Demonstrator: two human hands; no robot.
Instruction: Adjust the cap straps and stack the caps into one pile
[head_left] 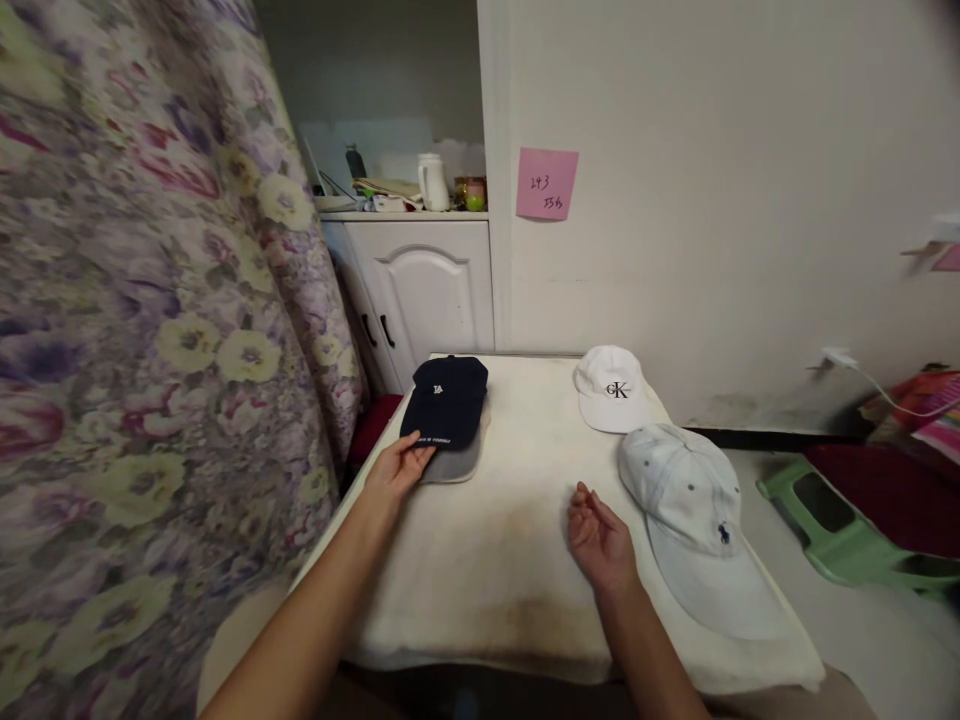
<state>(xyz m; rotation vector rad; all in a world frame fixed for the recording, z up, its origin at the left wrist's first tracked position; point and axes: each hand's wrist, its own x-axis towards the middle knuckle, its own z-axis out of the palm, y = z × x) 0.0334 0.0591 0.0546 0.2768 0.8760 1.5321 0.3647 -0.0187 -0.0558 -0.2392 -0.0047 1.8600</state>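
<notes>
At the far left of the table, my left hand (403,465) pinches the front edge of the brim of a navy baseball cap (450,400) with small white lettering. Beneath it lies another cap with a grey brim (454,463) and a pale edge; its crown is hidden. My right hand (602,538) hovers over the table's middle right, fingers loosely curled and nothing visible in them. Just right of it is a pale blue denim baseball cap (690,500) with a small dark emblem. Behind that sits a white baseball cap (611,388) with black letters.
A cream cloth with brownish stains covers the table (525,600). Floral curtain (187,350) hangs close on the left. A white cabinet (435,290) and wall stand behind, with a pink note (547,184) on the wall. A green stool (840,530) is at right.
</notes>
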